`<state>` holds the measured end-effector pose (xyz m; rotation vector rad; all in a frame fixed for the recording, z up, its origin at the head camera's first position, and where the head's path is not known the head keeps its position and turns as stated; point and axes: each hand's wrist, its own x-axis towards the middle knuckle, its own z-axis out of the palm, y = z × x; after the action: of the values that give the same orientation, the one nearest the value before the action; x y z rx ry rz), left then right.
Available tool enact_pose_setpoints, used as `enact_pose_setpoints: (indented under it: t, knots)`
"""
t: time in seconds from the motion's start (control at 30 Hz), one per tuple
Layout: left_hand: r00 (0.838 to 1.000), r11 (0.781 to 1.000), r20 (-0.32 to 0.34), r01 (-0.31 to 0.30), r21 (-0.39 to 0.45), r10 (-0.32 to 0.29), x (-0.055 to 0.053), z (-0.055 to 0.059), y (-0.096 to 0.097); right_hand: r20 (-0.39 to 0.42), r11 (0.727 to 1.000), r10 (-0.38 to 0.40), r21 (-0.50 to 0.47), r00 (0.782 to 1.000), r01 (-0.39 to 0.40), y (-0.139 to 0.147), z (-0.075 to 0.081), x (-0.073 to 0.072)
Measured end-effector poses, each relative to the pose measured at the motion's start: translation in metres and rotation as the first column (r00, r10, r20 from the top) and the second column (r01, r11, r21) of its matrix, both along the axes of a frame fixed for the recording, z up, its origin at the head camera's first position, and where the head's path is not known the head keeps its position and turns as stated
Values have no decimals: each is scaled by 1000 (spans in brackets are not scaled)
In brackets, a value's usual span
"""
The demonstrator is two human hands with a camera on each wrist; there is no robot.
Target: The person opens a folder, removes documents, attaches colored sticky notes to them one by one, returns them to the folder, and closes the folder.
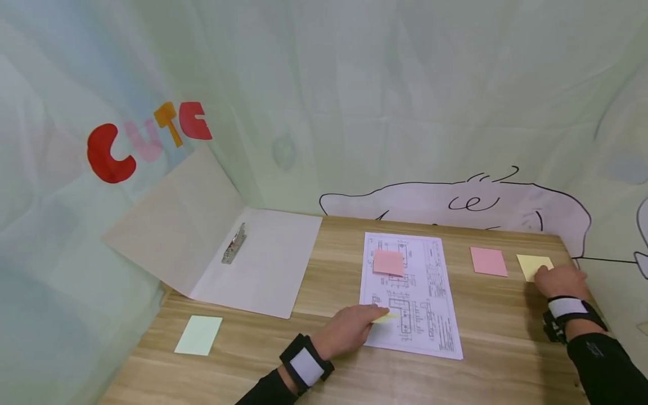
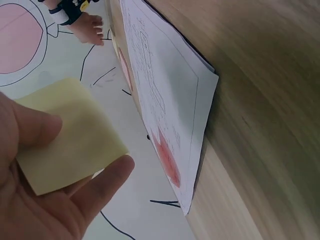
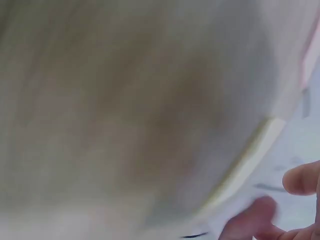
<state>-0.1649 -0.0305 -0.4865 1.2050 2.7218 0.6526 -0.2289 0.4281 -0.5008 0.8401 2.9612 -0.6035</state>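
Observation:
Pinched between the thumb and fingers of my left hand (image 1: 344, 331) is a yellow sticky note (image 2: 75, 135), held over the lower left of a printed technical drawing (image 1: 415, 342). A pink sticky note (image 1: 388, 263) lies on the upper part of that drawing. My right hand (image 1: 562, 280) is beside a yellow sticky-note pad (image 1: 531, 265) at the right of the table. The right wrist view shows its thumb (image 3: 302, 179) and a finger spread apart, with nothing between them.
An open white folder (image 1: 268, 247) with a metal clip (image 1: 234, 244) lies at the left, its cover leaning up against the curtain. A pale green sticky note (image 1: 199, 335) is in front of it. Another pink sticky-note pad (image 1: 489, 261) sits between the drawing and the yellow pad.

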Motion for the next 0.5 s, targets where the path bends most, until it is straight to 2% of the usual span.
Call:
enact_pose_setpoints:
  t: [0.13,0.2,0.27,0.5]
  knots:
    - [1000,1000,-27,9,-15,-9,2,2,2,-110,993,114,34,987,-111,-24,5,1]
    - [998,1000,-54,12,-25,-14,3,2,4,-160,985,171,30,972,-169,-44,7,2]
    - [997,999,-81,10,-39,-13,3,2,6,-176,977,209,4,962,-212,-68,7,6]
    - [984,997,-175,32,-76,-45,5,1,13,-99,932,360,-10,928,-363,-150,10,23]
